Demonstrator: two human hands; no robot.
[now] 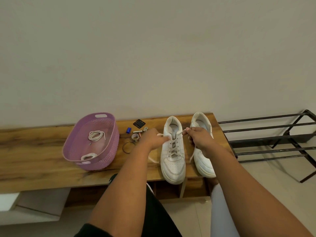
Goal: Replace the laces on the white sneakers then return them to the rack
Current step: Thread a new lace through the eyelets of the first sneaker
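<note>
Pinching one lace end in each of my hands, left (152, 139) and right (199, 136), I stand over the near sneaker (173, 151). It lies toe toward me near the table's (34, 151) right edge, its partner (203, 147) beside it, the rack (273, 139) farther right.

Arms: both bare, no sleeves to the wrist
Left hand (151, 139): no rings visible
Right hand (199, 138): bare
Garment (153, 211): black
Legging (220, 211): pale lavender-grey

A home entryway: a black metal shoe rack (273, 135) stands just beside a low wooden bench (34, 147) against a plain wall.
</note>
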